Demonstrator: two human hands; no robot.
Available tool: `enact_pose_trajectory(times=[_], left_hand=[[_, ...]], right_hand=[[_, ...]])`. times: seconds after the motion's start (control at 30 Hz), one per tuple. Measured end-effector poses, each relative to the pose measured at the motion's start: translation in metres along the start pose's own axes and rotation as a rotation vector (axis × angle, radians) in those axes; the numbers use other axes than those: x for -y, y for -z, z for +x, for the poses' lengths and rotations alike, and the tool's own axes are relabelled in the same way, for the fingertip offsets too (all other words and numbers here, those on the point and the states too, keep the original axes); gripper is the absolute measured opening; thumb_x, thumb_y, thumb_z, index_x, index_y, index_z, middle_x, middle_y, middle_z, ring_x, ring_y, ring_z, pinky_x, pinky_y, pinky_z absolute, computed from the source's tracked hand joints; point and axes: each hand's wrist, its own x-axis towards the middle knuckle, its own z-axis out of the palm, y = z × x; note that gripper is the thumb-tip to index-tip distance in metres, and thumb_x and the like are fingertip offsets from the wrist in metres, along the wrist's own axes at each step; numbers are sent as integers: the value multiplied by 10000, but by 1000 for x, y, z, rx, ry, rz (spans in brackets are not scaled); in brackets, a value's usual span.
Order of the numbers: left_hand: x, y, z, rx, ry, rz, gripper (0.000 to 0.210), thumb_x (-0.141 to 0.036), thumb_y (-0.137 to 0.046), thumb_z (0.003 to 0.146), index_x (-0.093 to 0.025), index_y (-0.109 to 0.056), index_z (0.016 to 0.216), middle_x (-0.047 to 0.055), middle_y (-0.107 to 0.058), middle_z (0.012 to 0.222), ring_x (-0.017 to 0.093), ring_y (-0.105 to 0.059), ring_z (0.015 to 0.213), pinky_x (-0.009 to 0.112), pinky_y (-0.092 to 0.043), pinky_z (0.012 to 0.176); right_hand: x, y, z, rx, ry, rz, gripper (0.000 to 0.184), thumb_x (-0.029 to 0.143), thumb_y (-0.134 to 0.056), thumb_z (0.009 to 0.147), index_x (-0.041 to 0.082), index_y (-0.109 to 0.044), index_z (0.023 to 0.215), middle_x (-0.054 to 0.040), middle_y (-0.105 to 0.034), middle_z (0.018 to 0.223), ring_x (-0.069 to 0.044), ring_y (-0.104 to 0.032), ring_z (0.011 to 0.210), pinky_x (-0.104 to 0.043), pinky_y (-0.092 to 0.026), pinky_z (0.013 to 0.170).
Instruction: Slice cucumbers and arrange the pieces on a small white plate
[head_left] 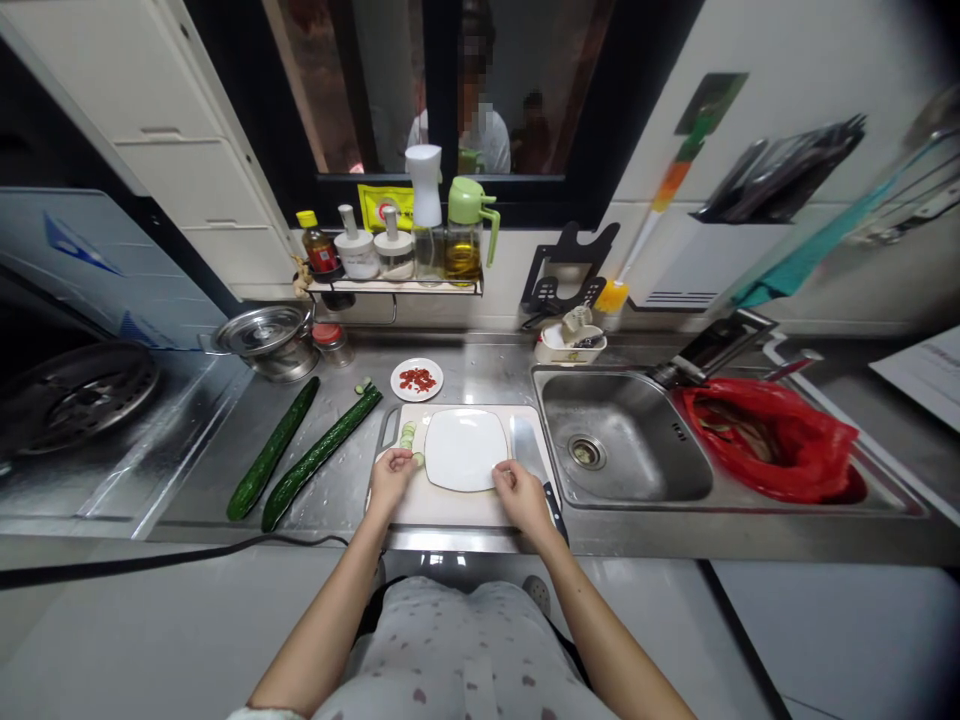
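A white square plate rests on the pale cutting board. At the plate's left edge my left hand has its fingers pinched on a cucumber slice. More cucumber slices lie in a short row just beyond that hand. My right hand is closed, thumb and fingertips together at the plate's right edge; whether something small is between them is hidden. Beside it, along the board's right side, lies a kitchen knife, its black handle partly behind my wrist.
Two cucumbers lie left of the board, one with a cut end. Behind it stands a small plate of chopped red pieces. A sink with a red bag is at right. Condiment bottles line a rack at the back.
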Motion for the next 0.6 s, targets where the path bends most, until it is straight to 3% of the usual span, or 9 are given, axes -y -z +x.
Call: enact_pose_trajectory(times=[0.1, 0.27, 0.43, 0.6], left_hand=[[-28, -7, -5, 96, -10, -127, 313, -352, -745, 562, -157, -618, 770, -8, -590, 663, 111, -547, 628, 224, -422, 648], [-68, -14, -19, 223, -137, -94, 272, -343, -743, 611, -156, -650, 786, 11, -624, 736, 106, -538, 669, 222, -410, 660], [-85, -19, -31, 273, -195, -65, 253, -351, -726, 649, -157, -649, 794, 17, -626, 747, 106, -519, 651, 226, -401, 633], [-90, -23, -36, 284, -213, -27, 253, -363, -721, 654, -163, -638, 786, 18, -628, 767, 109, -520, 651, 228, -401, 626]], right_hand=[[21, 5, 6, 9, 87, 77, 227, 384, -494, 832, 198, -624, 841, 26, -551, 589, -136, -517, 560, -237, -360, 570], [58, 11, 17, 23, 321, 180, 161, 318, -520, 849, 207, -630, 890, -33, -636, 886, -153, -569, 802, -270, -431, 748], [73, 9, 23, 44, 417, 174, 129, 298, -544, 861, 219, -633, 912, -45, -614, 940, -184, -545, 947, -298, -427, 794], [72, 5, 27, 62, 442, 173, 119, 285, -526, 873, 210, -612, 838, -41, -608, 897, -187, -533, 924, -317, -420, 807]])
